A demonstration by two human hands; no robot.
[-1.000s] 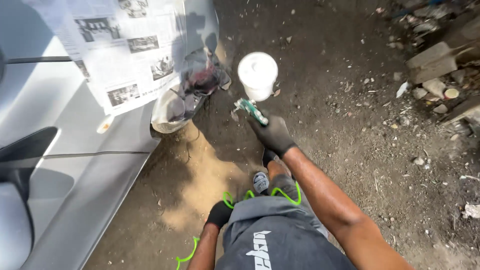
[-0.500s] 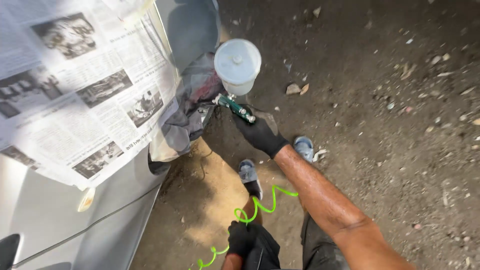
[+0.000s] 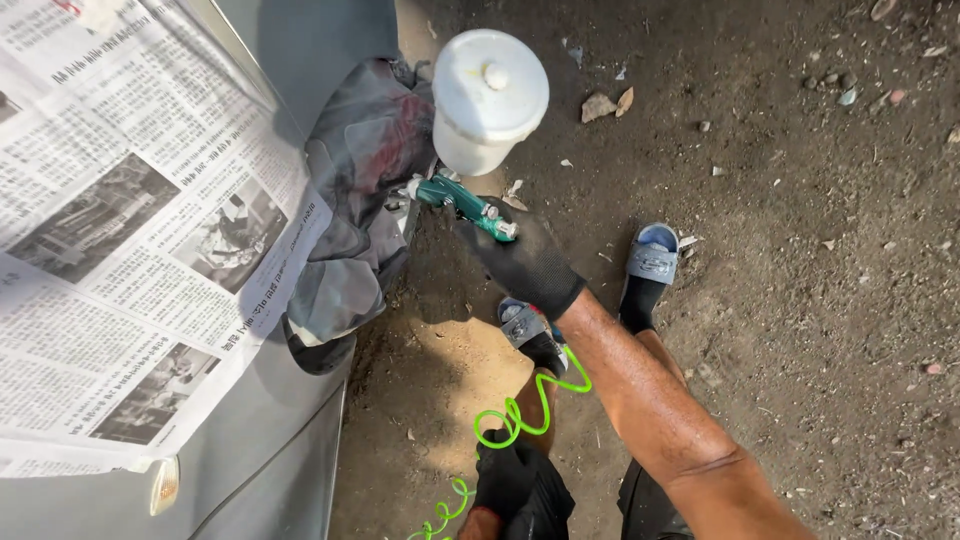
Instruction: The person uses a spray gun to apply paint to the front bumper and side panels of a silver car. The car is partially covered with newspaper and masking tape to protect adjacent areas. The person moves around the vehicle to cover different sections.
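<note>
My right hand (image 3: 525, 262), in a black glove, grips a green spray gun (image 3: 460, 203) with a white paint cup (image 3: 489, 98) on top. The gun's nozzle points left at a grey cloth (image 3: 360, 200) draped over the grey car body (image 3: 270, 460). My left hand (image 3: 520, 487), also in a black glove, holds the coiled bright green air hose (image 3: 515, 420) low in the view. Newspaper sheets (image 3: 130, 230) cover the car's upper panel at left.
Bare dirt ground with small stones (image 3: 600, 105) and debris spreads to the right. My feet in grey-blue sandals (image 3: 648, 255) stand below the gun. An orange side marker lamp (image 3: 163, 485) sits low on the car.
The view has moved closer to the car and gun. My right hand with the spray gun stays by the cloth; my left hand has taken up the green hose lower down.
</note>
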